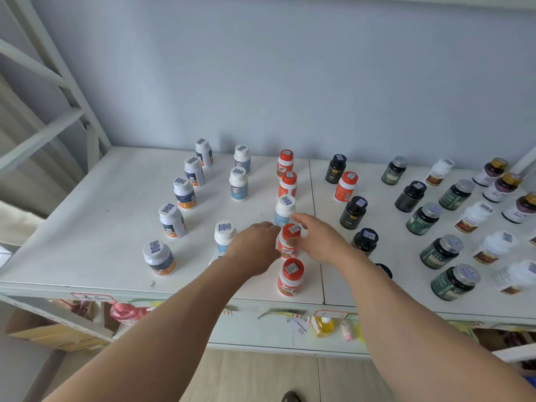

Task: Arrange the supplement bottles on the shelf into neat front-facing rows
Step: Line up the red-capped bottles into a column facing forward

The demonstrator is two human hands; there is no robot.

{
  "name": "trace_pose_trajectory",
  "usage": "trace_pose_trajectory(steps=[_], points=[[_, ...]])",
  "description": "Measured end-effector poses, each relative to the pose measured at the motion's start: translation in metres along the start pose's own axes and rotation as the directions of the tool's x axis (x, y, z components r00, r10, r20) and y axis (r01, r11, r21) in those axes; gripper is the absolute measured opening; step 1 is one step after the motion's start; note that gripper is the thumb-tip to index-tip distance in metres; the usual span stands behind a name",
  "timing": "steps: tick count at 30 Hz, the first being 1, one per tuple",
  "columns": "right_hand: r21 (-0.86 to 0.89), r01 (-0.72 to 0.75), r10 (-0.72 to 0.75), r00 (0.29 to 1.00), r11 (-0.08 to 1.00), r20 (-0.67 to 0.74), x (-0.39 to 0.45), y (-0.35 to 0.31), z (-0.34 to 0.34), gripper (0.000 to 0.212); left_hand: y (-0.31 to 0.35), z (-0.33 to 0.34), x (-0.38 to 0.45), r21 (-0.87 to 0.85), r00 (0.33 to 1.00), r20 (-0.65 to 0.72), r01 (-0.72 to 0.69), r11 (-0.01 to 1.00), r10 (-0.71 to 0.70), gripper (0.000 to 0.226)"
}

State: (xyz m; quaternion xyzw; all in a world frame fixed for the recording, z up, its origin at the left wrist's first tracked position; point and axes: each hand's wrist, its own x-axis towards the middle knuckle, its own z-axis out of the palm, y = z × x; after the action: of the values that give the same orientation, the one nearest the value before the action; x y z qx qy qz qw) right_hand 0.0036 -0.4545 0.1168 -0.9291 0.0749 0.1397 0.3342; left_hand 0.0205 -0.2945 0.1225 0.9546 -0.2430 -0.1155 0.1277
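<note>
Both hands, left hand [255, 248] and right hand [319, 239], grip the orange bottle [288, 242] at shelf [87, 227] six o'clock; likely light, rigid, slick plastic; hold mid-body.

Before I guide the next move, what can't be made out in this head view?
- Grip on the orange-capped bottle: the left hand and right hand hide their own fingers.
- Black bottle: behind the right forearm.
- Label text: too small.
- Far-right bottles: cut off by the edge.

White shelf [87, 227] against a pale blue-grey wall [290, 68]. Left of frame: white bottles with orange-and-navy labels [171, 221]. Centre: white bottles with light-blue labels [238, 184], then red-orange capped bottles [289, 276]. Right: black bottles [354, 212], dark green bottles with grey caps [442, 251], purple ones with gold caps [503, 185].
</note>
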Motion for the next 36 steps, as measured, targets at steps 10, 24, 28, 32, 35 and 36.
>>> trace_pose_trajectory(steps=[10,24,28,32,35,36], points=[[0.077,0.068,-0.067,0.998,0.995,-0.007,0.022,0.006,-0.022,0.056,0.003,0.004,0.032,-0.152,0.974,0.147,0.197,0.969,-0.175,0.063],[0.012,0.043,-0.042,0.997,0.999,-0.069,0.019,-0.017,-0.039,0.056,-0.010,-0.023,0.042,-0.407,0.958,0.274,0.193,0.893,-0.082,0.045],[0.026,0.041,-0.039,0.997,0.999,-0.071,0.017,-0.020,-0.036,0.057,-0.015,-0.024,0.041,-0.397,0.959,0.274,0.177,0.901,-0.068,0.047],[0.040,0.032,-0.029,0.997,0.999,-0.076,0.017,-0.020,-0.032,0.056,-0.017,-0.021,0.041,-0.347,0.963,0.262,0.154,0.925,-0.062,0.051],[0.072,0.016,-0.011,0.997,0.997,-0.071,0.017,-0.016,-0.026,0.055,-0.019,-0.018,0.043,-0.218,0.970,0.236,0.107,0.970,-0.053,0.056],[0.086,0.007,-0.001,0.998,0.996,-0.063,0.016,-0.014,-0.023,0.055,-0.019,-0.018,0.044,-0.161,0.974,0.222,0.084,0.983,-0.047,0.058]])
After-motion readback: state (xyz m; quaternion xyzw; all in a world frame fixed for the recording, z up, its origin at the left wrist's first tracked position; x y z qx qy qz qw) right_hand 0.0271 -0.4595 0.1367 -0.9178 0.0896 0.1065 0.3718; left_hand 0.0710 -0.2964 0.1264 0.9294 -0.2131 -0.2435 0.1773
